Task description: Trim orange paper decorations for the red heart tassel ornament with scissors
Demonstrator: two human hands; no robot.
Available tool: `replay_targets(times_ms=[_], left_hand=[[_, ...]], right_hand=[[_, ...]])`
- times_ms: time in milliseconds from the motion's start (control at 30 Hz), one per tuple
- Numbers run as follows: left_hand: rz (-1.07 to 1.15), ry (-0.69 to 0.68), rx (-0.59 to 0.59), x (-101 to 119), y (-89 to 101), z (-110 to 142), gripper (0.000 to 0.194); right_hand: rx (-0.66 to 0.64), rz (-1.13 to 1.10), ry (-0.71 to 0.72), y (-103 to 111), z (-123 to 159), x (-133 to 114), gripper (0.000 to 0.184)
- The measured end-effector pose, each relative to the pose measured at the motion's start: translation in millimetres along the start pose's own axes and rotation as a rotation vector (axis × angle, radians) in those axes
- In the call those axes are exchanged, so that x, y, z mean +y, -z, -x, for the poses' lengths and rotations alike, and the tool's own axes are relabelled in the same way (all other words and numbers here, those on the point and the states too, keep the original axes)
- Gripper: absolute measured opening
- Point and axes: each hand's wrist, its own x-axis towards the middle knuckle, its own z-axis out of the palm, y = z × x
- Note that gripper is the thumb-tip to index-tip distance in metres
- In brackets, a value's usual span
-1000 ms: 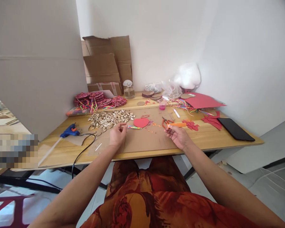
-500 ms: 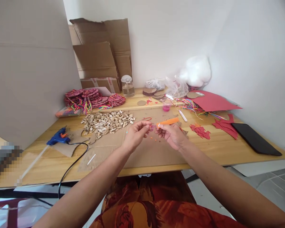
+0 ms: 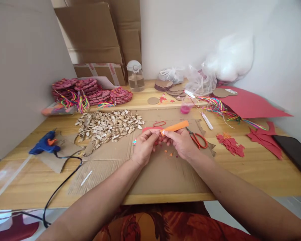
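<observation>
My right hand (image 3: 182,143) pinches an orange strip (image 3: 177,126), likely paper or foam, that slants up to the right. A small white mark or piece shows at the strip's left end, beside my right thumb. My left hand (image 3: 144,144) is closed, its thumb and fingertips meeting right at that end; what lies between them is hidden. Behind my left fingers a red piece (image 3: 150,128) partly shows. Small orange scraps (image 3: 171,154) lie on the cardboard sheet (image 3: 163,177) below my hands. Orange-handled scissors (image 3: 200,140) rest just beyond my right hand.
Pale shell-like pieces (image 3: 107,125) lie heaped left, near a blue glue gun (image 3: 44,143) with a trailing cord. Red scraps (image 3: 230,145), a white pen-like tube (image 3: 207,121) and a black phone (image 3: 294,154) lie right. Behind stand a bottle (image 3: 135,78) and a pink-bottomed cup (image 3: 186,106).
My hands have come together at the strip's left end; before, a gap lay between them and my left fingers held something small and pinkish. The view has tilted down and closer.
</observation>
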Motion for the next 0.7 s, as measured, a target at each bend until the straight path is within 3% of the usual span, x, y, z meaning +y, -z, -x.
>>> replay_targets(times_ms=[367, 700], left_hand=[[-0.015, 0.145, -0.034, 3.8, 2.2, 6.2, 0.021], [-0.044, 0.147, -0.036, 2.7, 2.5, 6.5, 0.019]], right_hand=[[0.077, 0.059, -0.061, -0.1, 5.0, 2.9, 0.016], [0.100, 0.071, -0.083, 0.4, 6.0, 6.9, 0.014]])
